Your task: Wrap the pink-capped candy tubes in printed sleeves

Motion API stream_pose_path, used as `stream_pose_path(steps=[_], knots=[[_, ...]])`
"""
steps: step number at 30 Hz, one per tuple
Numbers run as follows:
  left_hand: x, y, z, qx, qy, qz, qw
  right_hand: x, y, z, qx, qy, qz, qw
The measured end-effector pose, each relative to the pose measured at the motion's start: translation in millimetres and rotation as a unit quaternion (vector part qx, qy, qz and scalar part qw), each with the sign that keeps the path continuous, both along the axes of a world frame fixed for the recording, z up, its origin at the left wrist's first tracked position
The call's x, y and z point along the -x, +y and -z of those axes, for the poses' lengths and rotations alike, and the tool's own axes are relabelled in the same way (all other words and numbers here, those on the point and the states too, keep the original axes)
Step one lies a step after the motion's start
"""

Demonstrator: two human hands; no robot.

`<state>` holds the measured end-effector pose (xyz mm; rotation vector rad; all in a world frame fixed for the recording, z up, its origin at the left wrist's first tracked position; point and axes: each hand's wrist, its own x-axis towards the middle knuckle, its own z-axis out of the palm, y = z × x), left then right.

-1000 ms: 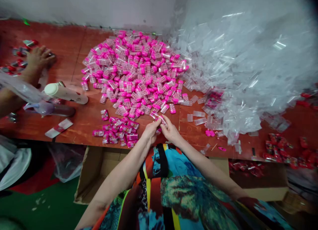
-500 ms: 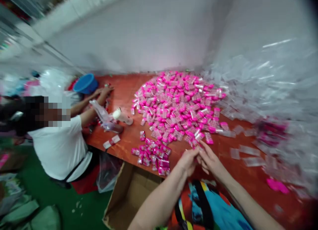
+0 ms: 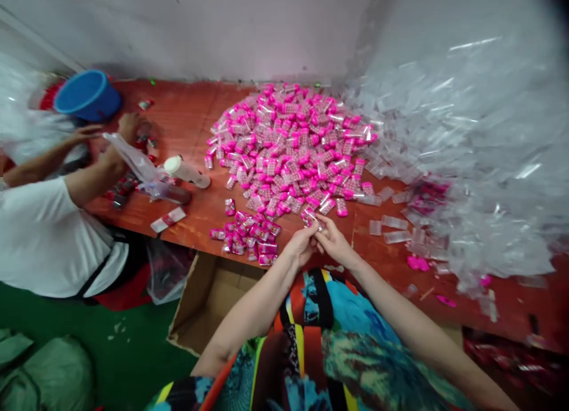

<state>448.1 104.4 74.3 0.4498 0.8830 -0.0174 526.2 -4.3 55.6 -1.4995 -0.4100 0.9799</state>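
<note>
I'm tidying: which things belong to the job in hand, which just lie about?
Likely the job's:
small shiny pink packet between left hand and right hand
clear pink-capped plastic containers

Seemingly lying about:
pale cylindrical bottle
flat white-and-red packet

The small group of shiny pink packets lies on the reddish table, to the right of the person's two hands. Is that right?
No, the side is wrong: in the head view, the small group of shiny pink packets lies on the reddish table, to the left of both the left hand and the right hand.

The packet looks glossy (plastic, apparently), the box matt cardboard.
</note>
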Motion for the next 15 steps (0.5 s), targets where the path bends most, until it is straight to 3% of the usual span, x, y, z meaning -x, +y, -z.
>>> stream_pose_path(steps=[8,12,15], knots=[[38.1,1.4,-3.4,-0.032,0.068,-0.005,0.997,28.1,6.1,41.8,0.022,0.005,-0.069,0.997],[77.1,35.0,-0.9,-0.081,0.128,-0.076,0.986,32.8,-11.0,49.8,0.105,-0.047,-0.083,0.99],[106.4,73.7,5.2,-0.131,0.194,-0.14,0.962,24.5,-24.2,54.2,0.206,-0.109,-0.047,0.971]])
